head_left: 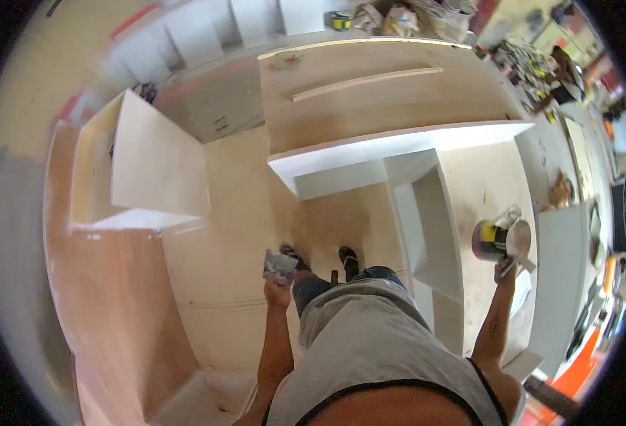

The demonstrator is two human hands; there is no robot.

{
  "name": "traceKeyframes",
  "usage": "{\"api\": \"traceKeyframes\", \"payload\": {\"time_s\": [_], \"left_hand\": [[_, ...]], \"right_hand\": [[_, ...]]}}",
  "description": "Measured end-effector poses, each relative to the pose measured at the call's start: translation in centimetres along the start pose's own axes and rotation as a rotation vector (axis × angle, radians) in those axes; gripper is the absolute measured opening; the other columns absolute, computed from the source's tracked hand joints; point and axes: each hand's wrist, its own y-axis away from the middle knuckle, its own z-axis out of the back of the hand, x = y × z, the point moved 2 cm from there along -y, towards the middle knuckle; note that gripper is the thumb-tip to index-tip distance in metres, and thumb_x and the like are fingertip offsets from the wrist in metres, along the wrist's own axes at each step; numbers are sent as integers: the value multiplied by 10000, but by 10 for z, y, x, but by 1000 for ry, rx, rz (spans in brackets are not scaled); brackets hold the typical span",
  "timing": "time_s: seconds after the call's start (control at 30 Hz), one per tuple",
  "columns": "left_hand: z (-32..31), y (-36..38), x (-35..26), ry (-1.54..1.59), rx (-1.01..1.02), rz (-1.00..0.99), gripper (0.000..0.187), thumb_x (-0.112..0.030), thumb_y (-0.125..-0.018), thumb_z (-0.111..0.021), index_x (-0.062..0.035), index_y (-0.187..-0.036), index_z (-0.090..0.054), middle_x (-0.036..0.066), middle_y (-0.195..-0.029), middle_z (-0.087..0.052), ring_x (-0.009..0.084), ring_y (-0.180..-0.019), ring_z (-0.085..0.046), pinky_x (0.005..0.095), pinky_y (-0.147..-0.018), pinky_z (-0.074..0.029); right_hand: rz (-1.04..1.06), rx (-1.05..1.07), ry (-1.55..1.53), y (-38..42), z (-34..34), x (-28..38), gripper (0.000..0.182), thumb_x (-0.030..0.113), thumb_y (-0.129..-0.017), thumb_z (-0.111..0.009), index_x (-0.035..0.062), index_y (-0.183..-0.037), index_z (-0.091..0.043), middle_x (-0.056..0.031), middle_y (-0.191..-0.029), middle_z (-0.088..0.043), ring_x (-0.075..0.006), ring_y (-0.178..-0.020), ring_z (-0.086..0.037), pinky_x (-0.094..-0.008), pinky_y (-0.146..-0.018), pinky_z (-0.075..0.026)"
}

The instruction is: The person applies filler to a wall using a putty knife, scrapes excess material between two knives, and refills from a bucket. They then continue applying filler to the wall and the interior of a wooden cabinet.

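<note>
My left hand [277,292] is closed on a flat grey plate [280,264], its face smeared with lighter filler, held out over the wooden panel near my feet. On the right, my right hand [505,270] is closed around a putty knife [525,263] right at the mouth of a paint can [489,240]. The can has a dark, yellow-marked label and a pale opening tilted toward me. It overlaps the plywood top of the white cabinet [485,174] in this view.
A box-shaped cabinet [160,153] with white edges stands at left on a brown board [114,298]. Ahead, a long wooden strip [367,83] lies on a large panel [391,60]. Another can [341,21] and cloth bags [400,21] sit behind; a person [563,74] is at far right.
</note>
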Motion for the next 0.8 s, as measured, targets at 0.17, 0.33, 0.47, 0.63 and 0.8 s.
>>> {"api": "traceKeyframes", "payload": {"time_s": [0.17,0.33,0.47,0.63,0.8], "left_hand": [[-42,61,54,-44,196,216,414,-221,-948,-461,-34,-1312,-401,150,-1259,-520,321,-1155,-522,501,-946,-483],[-91,113,89,-83,349,241,422,-267,-958,-482,-17,-1293,-423,147,-1227,-546,307,-1116,-547,455,-923,-495],[-71,130,135,-427,359,96,404,-311,-946,-522,-29,-1234,-492,121,-1158,-597,263,-1017,-604,388,-828,-534],[-93,258,145,12,208,315,348,-336,-917,-572,-50,-1114,-575,88,-968,-666,213,-852,-652,368,-689,-545],[-28,322,210,109,78,208,363,-333,-908,-591,-25,-1100,-578,110,-1014,-643,230,-870,-643,360,-693,-529]], "right_hand": [[-86,-70,-21,5,3,-9,216,293,-918,-488,190,-732,-446,9,-547,-479,-97,-361,-409,-233,-301,-340],[-93,79,-40,-1,17,-21,181,343,-900,-532,189,-818,-486,35,-590,-474,-80,-365,-370,-217,-303,-294],[10,-195,24,75,-27,-19,389,552,-913,-458,194,-778,-526,35,-527,-468,-97,-330,-380,-222,-287,-313],[-776,491,-118,88,-26,-116,422,534,-898,-502,137,-774,-569,15,-582,-450,-139,-481,-438,-281,-433,-367],[-640,911,624,282,-120,-102,306,412,-890,-590,109,-859,-563,-21,-659,-478,-161,-532,-457,-281,-450,-371]]}}
